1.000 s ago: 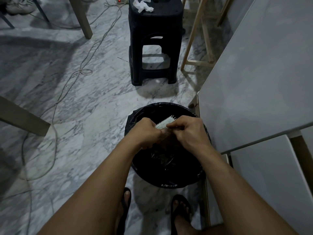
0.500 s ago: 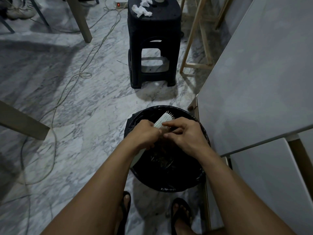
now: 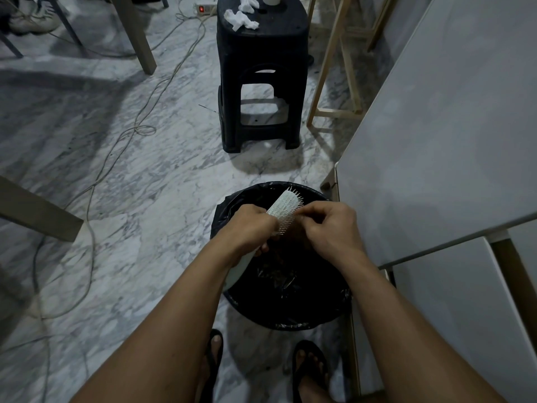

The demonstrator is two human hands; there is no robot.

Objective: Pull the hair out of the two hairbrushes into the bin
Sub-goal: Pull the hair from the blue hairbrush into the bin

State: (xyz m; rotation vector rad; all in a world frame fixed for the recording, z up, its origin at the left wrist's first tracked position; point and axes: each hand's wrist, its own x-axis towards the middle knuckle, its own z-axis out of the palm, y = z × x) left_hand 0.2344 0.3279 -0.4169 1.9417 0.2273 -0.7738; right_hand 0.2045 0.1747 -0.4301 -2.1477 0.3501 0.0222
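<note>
In the head view, the left hand (image 3: 250,225) is gripping the white hairbrush (image 3: 283,209) by its handle, holding it right over the black-lined bin (image 3: 287,312). Compared with a second ago, the brush head is sticking out further beyond the knuckles and tilting upward, exposing more bristles. The right hand (image 3: 328,225) is pinching at the bristle side, probably drawing out a dark tuft of hair, though that tuft is hard to make out against the liner. Cleaning this brush is under way; no second brush is showing.
</note>
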